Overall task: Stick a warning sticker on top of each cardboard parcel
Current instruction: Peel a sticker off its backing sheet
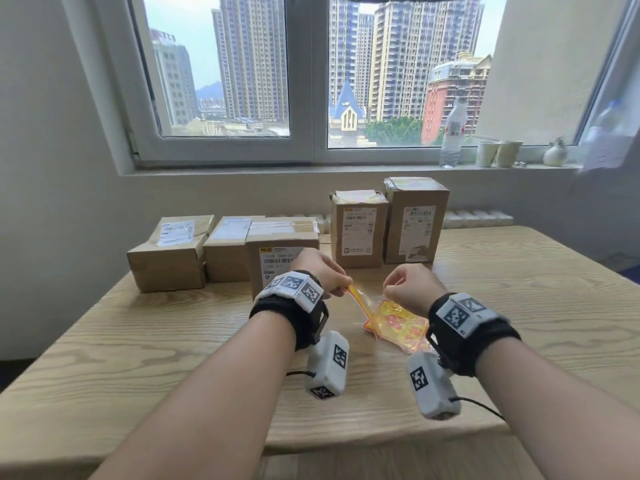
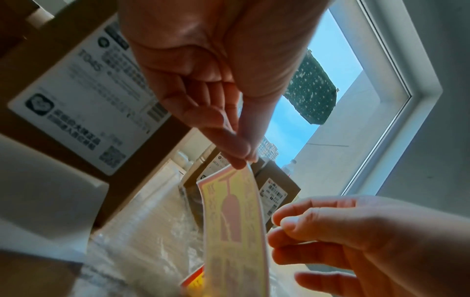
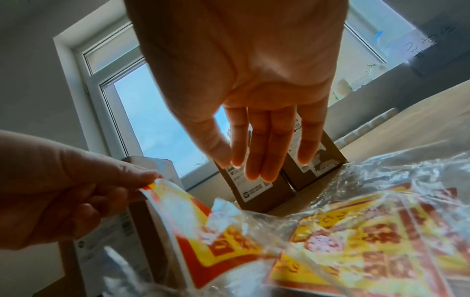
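left hand [image 1: 323, 271]: we see it pinching the top corner of 1 warning sticker [image 2: 232, 227] between thumb and fingertips, lifted clear of the worktop [image 1: 138, 341].
right hand [image 1: 408, 287]: in the right wrist view its fingers are straight and close together, thumb tip meeting the index tip; we cannot tell if anything is pinched there. It sits just at 3 o'clock of the sticker.
sticker: yellow and red, hangs from the left hand; its lower end runs into the clear plastic bag [image 1: 398, 323].
bag: crinkled, lies on the worktop below both hands, more yellow-red stickers inside.
parcels: 5 cardboard parcels at 12 o'clock of the hands. 2 tall parcels [image 1: 388, 223] stand upright side by side at about 1 o'clock, each with a yellowish patch on top. 3 low parcels [image 1: 221, 247] sit in a row at 11 o'clock, white labels on them.
sill: water bottle [image 1: 453, 133], 2 paper cups [image 1: 498, 153].
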{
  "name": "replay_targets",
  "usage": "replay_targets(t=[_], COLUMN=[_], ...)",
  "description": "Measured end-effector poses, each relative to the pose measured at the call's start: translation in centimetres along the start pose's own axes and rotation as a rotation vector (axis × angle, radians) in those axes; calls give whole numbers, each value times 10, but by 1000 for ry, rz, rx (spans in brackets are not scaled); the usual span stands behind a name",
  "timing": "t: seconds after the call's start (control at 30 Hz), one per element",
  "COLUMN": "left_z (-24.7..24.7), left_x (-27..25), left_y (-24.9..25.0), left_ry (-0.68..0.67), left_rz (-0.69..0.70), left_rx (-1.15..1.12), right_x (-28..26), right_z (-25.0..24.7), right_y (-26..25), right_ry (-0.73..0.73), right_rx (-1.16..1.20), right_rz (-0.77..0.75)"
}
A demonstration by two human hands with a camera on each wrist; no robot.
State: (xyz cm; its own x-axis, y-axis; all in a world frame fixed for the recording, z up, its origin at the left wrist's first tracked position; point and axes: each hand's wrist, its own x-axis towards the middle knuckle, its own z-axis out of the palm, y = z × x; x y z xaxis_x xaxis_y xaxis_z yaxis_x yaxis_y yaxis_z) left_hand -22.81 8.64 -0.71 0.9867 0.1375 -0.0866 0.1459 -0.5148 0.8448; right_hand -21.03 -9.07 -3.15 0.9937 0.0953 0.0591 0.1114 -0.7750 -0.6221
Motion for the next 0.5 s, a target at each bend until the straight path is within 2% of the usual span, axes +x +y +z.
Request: replay_targets(t=[0.13,0.23,0.33,0.5], left_z=[-18,-33,-42,-49], left_x=[-9,-17,-25,-35], left_y=[3,4,4,1], left_ry=[63,94,59,-52], left_rz=[34,45,59,65], left_rx=[-122,-247,-361,-478], right_x=[-10,-18,-26,-29], right_z=[-8,-12,-10,-2], right_y=[-20,-36,-50,-59], right_ry=[72,31,-16,151], right_rx=[117,174,147,118], right_rz=[-140,-272,-366,-453])
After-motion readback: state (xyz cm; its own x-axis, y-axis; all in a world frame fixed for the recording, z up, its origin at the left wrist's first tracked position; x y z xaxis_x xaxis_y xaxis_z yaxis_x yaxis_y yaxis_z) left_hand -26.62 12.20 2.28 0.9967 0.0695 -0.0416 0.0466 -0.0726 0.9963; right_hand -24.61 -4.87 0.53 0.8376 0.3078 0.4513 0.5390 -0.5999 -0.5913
